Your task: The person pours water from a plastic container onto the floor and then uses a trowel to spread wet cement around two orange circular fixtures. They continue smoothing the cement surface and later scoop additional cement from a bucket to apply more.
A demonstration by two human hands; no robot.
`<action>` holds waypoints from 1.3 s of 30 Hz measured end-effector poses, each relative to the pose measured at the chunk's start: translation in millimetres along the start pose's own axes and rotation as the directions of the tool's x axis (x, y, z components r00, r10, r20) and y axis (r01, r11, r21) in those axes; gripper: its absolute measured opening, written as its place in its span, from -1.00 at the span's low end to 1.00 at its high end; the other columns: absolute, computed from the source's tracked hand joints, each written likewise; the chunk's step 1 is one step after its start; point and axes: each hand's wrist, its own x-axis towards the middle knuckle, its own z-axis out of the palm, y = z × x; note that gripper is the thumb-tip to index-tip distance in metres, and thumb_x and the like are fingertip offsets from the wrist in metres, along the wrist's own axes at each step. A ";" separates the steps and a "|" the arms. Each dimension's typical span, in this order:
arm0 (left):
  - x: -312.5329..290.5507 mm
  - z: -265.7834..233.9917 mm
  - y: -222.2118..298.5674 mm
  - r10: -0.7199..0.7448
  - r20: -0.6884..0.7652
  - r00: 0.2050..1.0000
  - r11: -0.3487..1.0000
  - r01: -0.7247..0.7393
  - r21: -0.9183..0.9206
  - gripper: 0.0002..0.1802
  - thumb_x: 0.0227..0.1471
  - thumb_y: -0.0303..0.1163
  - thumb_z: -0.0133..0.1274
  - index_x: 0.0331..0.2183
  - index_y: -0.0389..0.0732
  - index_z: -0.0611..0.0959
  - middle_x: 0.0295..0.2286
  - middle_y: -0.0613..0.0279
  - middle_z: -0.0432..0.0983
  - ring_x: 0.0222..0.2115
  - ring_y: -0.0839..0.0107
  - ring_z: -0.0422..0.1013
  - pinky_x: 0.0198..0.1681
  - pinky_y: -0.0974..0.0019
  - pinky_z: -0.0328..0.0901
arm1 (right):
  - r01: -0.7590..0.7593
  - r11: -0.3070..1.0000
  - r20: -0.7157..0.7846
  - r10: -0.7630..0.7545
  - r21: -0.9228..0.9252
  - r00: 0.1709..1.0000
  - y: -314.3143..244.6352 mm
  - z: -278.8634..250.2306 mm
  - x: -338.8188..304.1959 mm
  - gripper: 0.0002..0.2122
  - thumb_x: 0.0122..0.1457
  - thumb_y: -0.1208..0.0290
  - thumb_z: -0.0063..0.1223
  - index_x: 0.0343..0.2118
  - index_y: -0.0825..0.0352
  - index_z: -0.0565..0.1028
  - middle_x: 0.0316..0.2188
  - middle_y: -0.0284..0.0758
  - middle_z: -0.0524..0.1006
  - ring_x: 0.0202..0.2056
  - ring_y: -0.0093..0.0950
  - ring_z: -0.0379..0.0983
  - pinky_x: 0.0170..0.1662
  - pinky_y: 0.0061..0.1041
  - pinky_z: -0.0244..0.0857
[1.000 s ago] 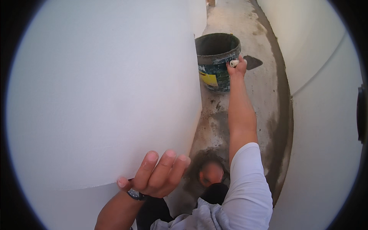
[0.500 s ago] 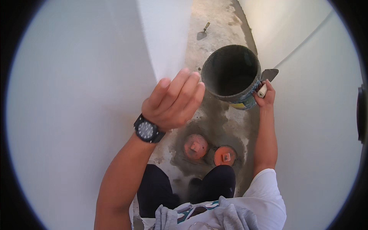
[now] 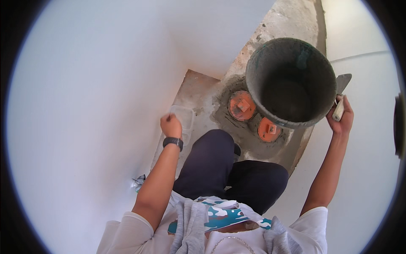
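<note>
My right hand (image 3: pixel 341 116) is closed around the pale handle of a trowel (image 3: pixel 345 81). Its fingers are against the side of a dark, mortar-stained bucket (image 3: pixel 292 120); whether they also grip it is hidden. The bucket's open mouth faces me, and grey residue coats its inside. My left hand (image 3: pixel 171 126), with a black watch on the wrist, is closed at the edge of a clear plastic container (image 3: pixel 185 113). What its fingers hold, if anything, does not show. Two round orange caps (image 3: pixel 241 106) sit in grey mortar on the floor, left of and below the bucket.
White walls stand close on the left (image 3: pixel 93 106) and right (image 3: pixel 363 84). A narrow strip of rough concrete floor (image 3: pixel 287 21) runs between them to the back. By the left wall lies a small crumpled wrapper (image 3: pixel 138 183). My bent knees (image 3: pixel 211 156) are near the caps.
The view has shifted left. My left hand has dropped from raised with fingers extended to closed beside the container. The bucket looks closer, with my right hand still at its side holding the trowel.
</note>
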 end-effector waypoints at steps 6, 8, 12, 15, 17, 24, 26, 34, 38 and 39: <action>161.0 -37.5 35.1 -0.679 -0.049 0.732 0.732 0.681 0.021 -0.28 -0.02 -0.26 0.13 0.14 -0.44 0.46 0.11 -0.23 0.40 0.06 -0.01 0.42 0.12 0.08 0.29 | -0.062 0.986 -0.174 0.089 0.152 0.981 50.2 180.3 129.0 -0.76 0.31 0.14 0.02 -0.27 0.23 0.51 -0.27 -0.32 0.56 -0.25 -0.34 0.41 -0.03 -0.15 0.26; 234.4 -27.5 60.9 -0.747 -0.005 0.664 0.664 0.747 -0.038 -0.25 0.09 -0.16 0.13 0.20 -0.39 0.37 0.18 -0.20 0.30 0.13 -0.04 0.33 0.18 0.04 0.24 | -0.052 0.981 -0.242 0.098 0.189 0.965 66.1 253.3 166.6 -0.77 0.32 0.15 -0.01 -0.30 0.21 0.51 -0.29 -0.32 0.56 -0.23 -0.35 0.45 -0.04 -0.13 0.29; 342.6 6.6 79.6 -0.779 0.205 0.592 0.570 0.806 -0.159 -0.38 0.30 -0.11 0.01 0.21 -0.29 0.34 0.16 -0.14 0.30 0.15 0.02 0.29 0.13 0.11 0.35 | 0.007 0.966 -0.223 0.053 0.260 0.973 73.1 364.0 208.1 -0.77 0.34 0.17 -0.06 -0.32 0.22 0.50 -0.28 -0.26 0.57 -0.17 -0.28 0.51 0.01 -0.12 0.31; 351.4 26.0 64.6 -0.763 0.187 0.619 0.600 0.786 -0.150 -0.56 0.32 -0.24 -0.02 0.09 -0.32 0.42 0.01 -0.09 0.41 -0.01 0.11 0.41 -0.02 0.19 0.47 | 0.001 0.966 -0.268 0.071 0.258 0.961 70.8 378.5 202.0 -0.76 0.35 0.19 -0.07 -0.31 0.26 0.50 -0.29 -0.27 0.57 -0.15 -0.30 0.51 0.07 -0.17 0.30; 348.5 30.8 58.7 -0.721 0.111 0.684 0.668 0.728 -0.153 -0.67 0.31 -0.32 -0.02 -0.01 -0.35 0.47 -0.10 -0.07 0.46 -0.14 0.16 0.47 -0.13 0.23 0.52 | -0.013 0.953 -0.219 0.082 0.302 0.972 71.8 370.1 198.5 -0.76 0.35 0.21 -0.07 -0.31 0.27 0.51 -0.29 -0.28 0.57 -0.12 -0.31 0.50 0.11 -0.20 0.29; 288.2 -14.5 108.7 -0.657 0.054 0.752 0.743 0.658 -0.123 -0.72 0.21 -0.46 0.01 -0.10 -0.44 0.48 -0.19 -0.05 0.48 -0.26 0.17 0.50 -0.21 0.25 0.54 | -0.012 0.917 -0.184 0.092 0.398 0.979 87.0 356.2 191.5 -0.77 0.35 0.23 -0.09 -0.33 0.26 0.49 -0.26 -0.28 0.56 -0.09 -0.30 0.49 0.14 -0.12 0.25; 253.2 -36.1 128.0 -0.665 0.004 0.747 0.737 0.657 -0.161 -0.74 0.18 -0.50 0.02 -0.12 -0.47 0.49 -0.22 -0.04 0.48 -0.30 0.18 0.51 -0.23 0.25 0.55 | -0.053 0.906 -0.216 0.157 0.420 0.964 91.1 351.9 197.5 -0.80 0.33 0.23 -0.07 -0.34 0.23 0.49 -0.28 -0.30 0.55 -0.15 -0.31 0.48 0.06 -0.14 0.29; 116.4 -124.1 212.4 -0.587 -0.043 0.808 0.805 0.577 -0.141 -0.75 0.21 -0.50 0.03 -0.10 -0.43 0.49 -0.22 0.02 0.50 -0.30 0.26 0.51 -0.26 0.24 0.53 | -0.077 0.872 -0.217 0.204 0.483 0.955 124.4 330.3 201.5 -0.84 0.28 0.25 0.01 -0.35 0.22 0.50 -0.37 -0.36 0.54 -0.26 -0.33 0.49 -0.06 -0.19 0.35; 44.7 -170.2 259.7 -0.508 -0.034 0.861 0.854 0.498 -0.150 -0.79 0.20 -0.46 0.03 -0.16 -0.38 0.57 -0.28 0.12 0.58 -0.35 0.32 0.54 -0.34 0.31 0.52 | -0.162 0.824 -0.206 0.317 0.542 0.926 137.4 325.2 207.4 -0.85 0.28 0.30 0.00 -0.35 0.23 0.50 -0.39 -0.35 0.54 -0.29 -0.33 0.50 -0.06 -0.20 0.37; 27.6 -176.2 270.1 -0.473 -0.040 0.880 0.877 0.465 -0.124 -0.79 0.21 -0.45 0.03 -0.17 -0.37 0.58 -0.30 0.14 0.59 -0.36 0.34 0.54 -0.36 0.32 0.51 | -0.205 0.815 -0.167 0.344 0.543 0.924 145.1 321.6 210.3 -0.85 0.27 0.30 0.01 -0.35 0.25 0.50 -0.40 -0.34 0.54 -0.27 -0.31 0.51 -0.03 -0.18 0.37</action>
